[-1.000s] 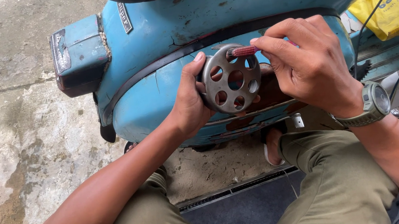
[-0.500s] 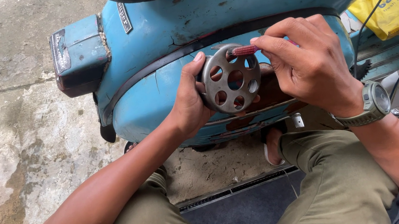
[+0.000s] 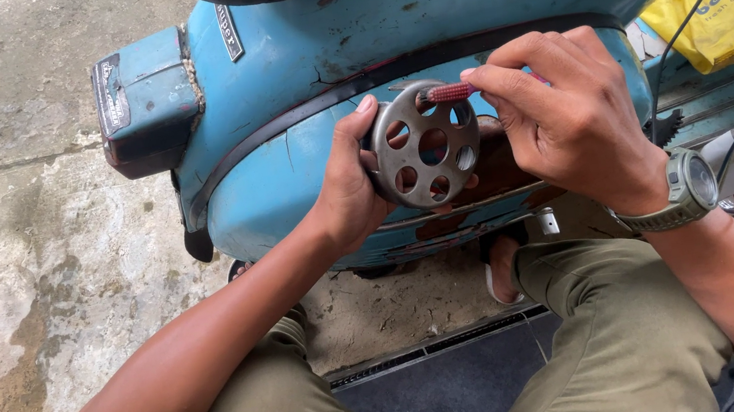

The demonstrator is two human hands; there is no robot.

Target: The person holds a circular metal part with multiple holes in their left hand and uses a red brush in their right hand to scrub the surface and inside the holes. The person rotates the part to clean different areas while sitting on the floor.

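Cracked concrete floor (image 3: 24, 283), and a worn blue scooter (image 3: 299, 129) fills the view. Left hand (image 3: 350, 184) is clamped around the edge of a round perforated metal disc (image 3: 424, 145), holding it against the scooter's side panel. Right hand (image 3: 565, 116) pinches a red-handled tool (image 3: 451, 92), its tip at the disc's upper rim. A yellow bag (image 3: 731, 2) lies right.
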